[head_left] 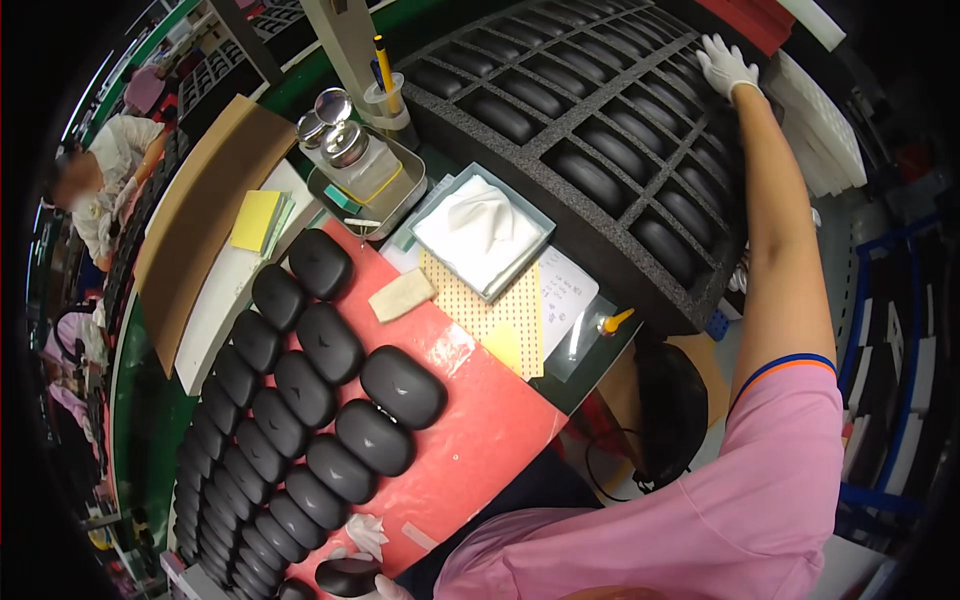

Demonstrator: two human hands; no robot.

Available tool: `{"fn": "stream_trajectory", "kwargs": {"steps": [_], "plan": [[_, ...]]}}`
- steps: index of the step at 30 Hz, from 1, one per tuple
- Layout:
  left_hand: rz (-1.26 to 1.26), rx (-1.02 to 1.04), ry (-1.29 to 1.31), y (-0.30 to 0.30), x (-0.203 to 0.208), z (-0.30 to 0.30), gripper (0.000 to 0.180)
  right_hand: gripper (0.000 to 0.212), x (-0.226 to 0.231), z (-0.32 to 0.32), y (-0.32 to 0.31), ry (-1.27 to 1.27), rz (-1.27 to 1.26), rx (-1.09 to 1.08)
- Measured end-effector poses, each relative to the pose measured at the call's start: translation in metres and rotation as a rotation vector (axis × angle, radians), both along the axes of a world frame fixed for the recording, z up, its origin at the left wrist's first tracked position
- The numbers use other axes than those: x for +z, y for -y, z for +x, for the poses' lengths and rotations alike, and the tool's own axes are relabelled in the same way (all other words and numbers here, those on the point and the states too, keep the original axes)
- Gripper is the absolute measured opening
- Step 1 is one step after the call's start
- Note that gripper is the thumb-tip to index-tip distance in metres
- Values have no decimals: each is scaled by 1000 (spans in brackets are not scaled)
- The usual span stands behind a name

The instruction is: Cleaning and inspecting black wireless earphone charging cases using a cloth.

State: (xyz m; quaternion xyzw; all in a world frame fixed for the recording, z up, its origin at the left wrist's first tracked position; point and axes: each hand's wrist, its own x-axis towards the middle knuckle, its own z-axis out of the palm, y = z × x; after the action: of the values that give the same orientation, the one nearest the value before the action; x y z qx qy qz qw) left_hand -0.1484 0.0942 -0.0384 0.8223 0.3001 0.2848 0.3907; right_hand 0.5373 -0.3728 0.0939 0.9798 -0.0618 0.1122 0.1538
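My right hand (pixel 726 66), in a white glove, reaches far out and rests on the far edge of a black foam tray (pixel 560 140) filled with several black oval cases in its pockets. My left hand (pixel 375 585), also gloved, is at the bottom edge and holds a black oval case (pixel 346 576) together with a white cloth (pixel 366 533). Rows of several more black oval cases (pixel 300 390) lie on a red mat (pixel 470 420) in front of me.
A shallow box with white tissue (pixel 482 233), a yellow perforated sheet (pixel 490 305), a beige pad (pixel 402 296), metal-capped bottles in a tray (pixel 350 155), a pen cup (pixel 385 95) and yellow notes (pixel 257 220) stand behind the mat. Another person (pixel 100 180) works at the left.
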Motion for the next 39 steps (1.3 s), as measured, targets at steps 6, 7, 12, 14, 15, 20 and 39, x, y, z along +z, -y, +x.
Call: {"fn": "stream_trajectory", "kwargs": {"steps": [6,7,12,14,15,20,39], "plan": [[304,59,193,11,21,33,73,32,36,-171,-180,17,1142,830],[487,29,45,32,46,45,74,30,40,-226,-201,-7,879,1264],[366,-493,267,41,66,91,77,62,-10,-451,-261,-502,1127,1347],[489,-525,291,46,60,92,78,63,-24,-483,-271,-438,1144,1311],[508,-509,273,48,57,88,79,62,-25,-496,-272,-354,1176,1295],[323,-608,195,20,51,27,105,49,52,-499,-239,10,1316,1234],[-1388,-359,562,-7,53,-14,78,73,-60,-580,-369,-662,1360,1515]]}}
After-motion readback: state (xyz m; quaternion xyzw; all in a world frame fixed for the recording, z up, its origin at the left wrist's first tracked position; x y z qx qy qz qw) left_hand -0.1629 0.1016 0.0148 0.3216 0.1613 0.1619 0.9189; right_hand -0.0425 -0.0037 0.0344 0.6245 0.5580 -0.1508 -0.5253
